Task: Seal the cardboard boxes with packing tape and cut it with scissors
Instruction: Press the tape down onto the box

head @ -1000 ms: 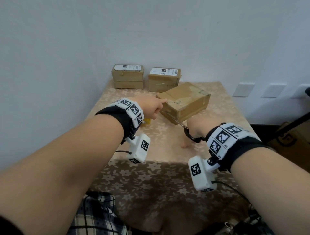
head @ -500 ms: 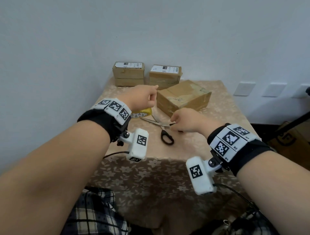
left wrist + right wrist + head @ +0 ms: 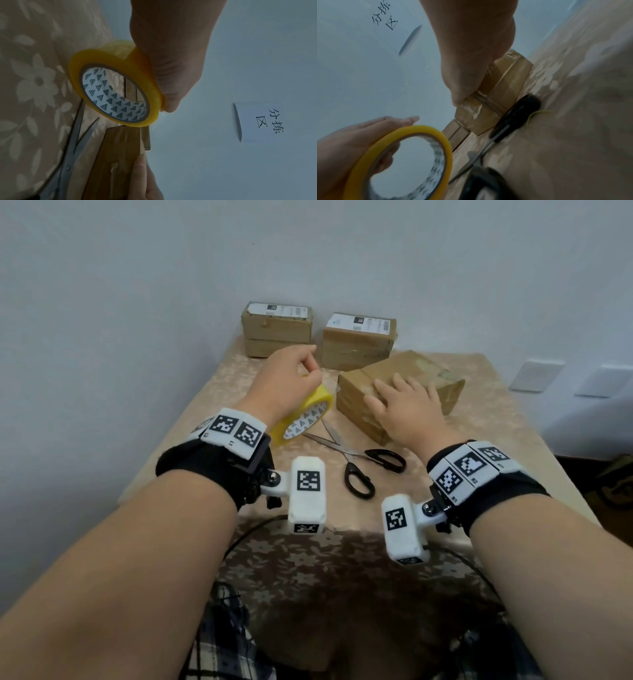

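Left hand (image 3: 286, 385) grips the yellow tape roll (image 3: 305, 414), fingers curled over its rim, holding it tilted just left of the near box (image 3: 404, 392). Right hand (image 3: 406, 409) lies flat on that box, fingers spread and straight, hiding much of its top. Scissors (image 3: 356, 460) rest open on the table (image 3: 496, 419), blade tips tucked behind the roll.

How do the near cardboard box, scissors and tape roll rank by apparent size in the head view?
1. Near cardboard box, partly covered by the right hand.
2. Scissors, lying open on the table.
3. Tape roll, partly hidden by the left hand, so its rank is unsure.
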Tool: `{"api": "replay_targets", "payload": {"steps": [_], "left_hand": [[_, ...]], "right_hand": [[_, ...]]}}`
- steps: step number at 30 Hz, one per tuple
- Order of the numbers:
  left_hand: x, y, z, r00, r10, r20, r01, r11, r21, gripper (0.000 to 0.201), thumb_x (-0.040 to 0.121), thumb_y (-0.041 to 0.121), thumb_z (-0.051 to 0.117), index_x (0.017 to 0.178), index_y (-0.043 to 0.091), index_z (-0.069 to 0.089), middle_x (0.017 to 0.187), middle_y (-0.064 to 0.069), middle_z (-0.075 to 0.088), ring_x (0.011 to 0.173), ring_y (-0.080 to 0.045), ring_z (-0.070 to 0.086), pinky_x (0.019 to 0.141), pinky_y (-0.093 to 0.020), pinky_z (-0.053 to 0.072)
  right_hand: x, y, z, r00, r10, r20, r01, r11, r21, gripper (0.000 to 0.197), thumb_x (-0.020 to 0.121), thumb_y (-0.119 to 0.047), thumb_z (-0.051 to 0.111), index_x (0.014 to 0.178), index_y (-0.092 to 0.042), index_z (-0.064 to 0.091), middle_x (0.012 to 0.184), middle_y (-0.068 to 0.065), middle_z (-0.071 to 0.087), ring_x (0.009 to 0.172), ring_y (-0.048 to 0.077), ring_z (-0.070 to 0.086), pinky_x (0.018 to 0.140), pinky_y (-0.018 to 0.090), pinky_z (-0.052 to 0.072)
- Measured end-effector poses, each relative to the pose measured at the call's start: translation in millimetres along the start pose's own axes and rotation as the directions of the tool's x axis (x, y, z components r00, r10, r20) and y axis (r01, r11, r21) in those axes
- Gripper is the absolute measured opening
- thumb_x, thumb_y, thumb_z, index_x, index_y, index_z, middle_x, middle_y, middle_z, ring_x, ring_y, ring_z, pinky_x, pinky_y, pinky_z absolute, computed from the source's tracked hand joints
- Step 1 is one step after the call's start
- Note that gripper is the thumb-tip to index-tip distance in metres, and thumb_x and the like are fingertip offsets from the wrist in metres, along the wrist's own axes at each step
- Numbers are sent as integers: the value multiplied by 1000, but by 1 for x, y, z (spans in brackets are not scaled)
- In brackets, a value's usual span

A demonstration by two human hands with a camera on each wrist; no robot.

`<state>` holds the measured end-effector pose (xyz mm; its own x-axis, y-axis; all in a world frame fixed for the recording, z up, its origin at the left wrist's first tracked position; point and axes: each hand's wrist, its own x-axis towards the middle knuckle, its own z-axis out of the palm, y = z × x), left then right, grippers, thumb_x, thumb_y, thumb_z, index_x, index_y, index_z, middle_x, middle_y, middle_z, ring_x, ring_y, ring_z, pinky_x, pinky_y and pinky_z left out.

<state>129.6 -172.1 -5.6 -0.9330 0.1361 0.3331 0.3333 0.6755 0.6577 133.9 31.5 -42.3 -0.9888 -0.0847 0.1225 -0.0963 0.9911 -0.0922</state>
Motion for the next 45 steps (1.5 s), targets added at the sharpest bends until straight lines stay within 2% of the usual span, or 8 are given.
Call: {"api": "replay_targets", "payload": {"steps": [9, 17, 20, 24, 27, 32, 39, 45], "left_hand": [[-3, 8, 1, 1000, -5, 16, 4, 1000, 29, 12, 89, 15, 54, 79, 8, 58, 139, -1, 50, 132, -16, 42, 105, -29, 27], [-5, 8, -2, 1000, 13, -1, -13, 999, 36, 13, 88, 15, 56, 76, 10, 57, 135, -3, 54, 129, -17, 44, 106, -32, 30], [-5, 7, 0, 1000, 8, 7, -8, 999, 40, 12, 88, 16, 56, 79, 9, 59, 134, -2, 55, 127, -16, 46, 102, -30, 31], [-5, 8, 2, 1000, -2, 1, 2, 1000, 11, 10, 89, 17, 56, 80, 12, 59, 114, 2, 62, 103, -10, 56, 85, -22, 36], [-4, 10, 2, 1000, -18, -13, 18, 1000, -7, 12, 89, 17, 57, 78, 17, 55, 87, 11, 57, 68, 2, 47, 60, -14, 33], [-6, 15, 3, 1000, -25, -3, 25, 1000, -9, 10, 90, 17, 56, 80, 17, 56, 77, 17, 50, 57, 2, 40, 51, -13, 28], [-4, 18, 7, 999, -39, 1, 39, 992, -117, 8, 89, 17, 59, 82, 14, 59, 82, 15, 54, 74, 3, 48, 60, -14, 34], [-4, 21, 14, 999, -35, 14, 37, 982, -183, 7, 91, 17, 56, 84, 15, 56, 85, 9, 55, 80, -7, 50, 66, -17, 39]], "right_hand": [[-5, -8, 4, 999, -15, -48, 9, 992, -125, 78, 85, -46, 64, 147, -20, 26, 152, 11, 28, 143, 32, 21, 118, 51, 11], [-4, 12, -21, 997, 29, -77, -19, 991, 136, 69, 92, -68, 23, 146, -27, 35, 156, 10, 27, 146, 26, 15, 116, 55, -1], [-4, 25, -21, 996, 34, 84, -41, 996, 83, 87, 77, -84, 21, 149, -35, 24, 160, 11, 12, 147, 31, 5, 116, 58, -2], [-6, 33, -27, 968, -14, 251, 35, 996, -78, 117, 63, -79, 61, 152, -35, 0, 160, 8, 3, 146, 32, 4, 115, 57, 14], [-9, 31, -34, 985, 4, 173, 30, 981, -192, 94, 76, -53, 70, 150, -34, 15, 148, 10, 29, 136, 34, 26, 108, 56, 31], [-19, 7, -48, 993, 84, 80, -41, 899, -437, 73, 71, -75, 58, 119, -20, 56, 122, 10, 53, 113, 32, 50, 105, 49, 27], [-22, 23, -42, 992, -24, 127, 44, 986, -159, 87, 76, -69, 56, 142, -17, 32, 145, 11, 36, 134, 33, 32, 114, 53, 17], [-18, 24, -21, 988, 153, 7, -150, 977, -148, 74, 81, -64, 56, 130, -11, 45, 123, 19, 52, 114, 39, 48, 98, 53, 41]]}}
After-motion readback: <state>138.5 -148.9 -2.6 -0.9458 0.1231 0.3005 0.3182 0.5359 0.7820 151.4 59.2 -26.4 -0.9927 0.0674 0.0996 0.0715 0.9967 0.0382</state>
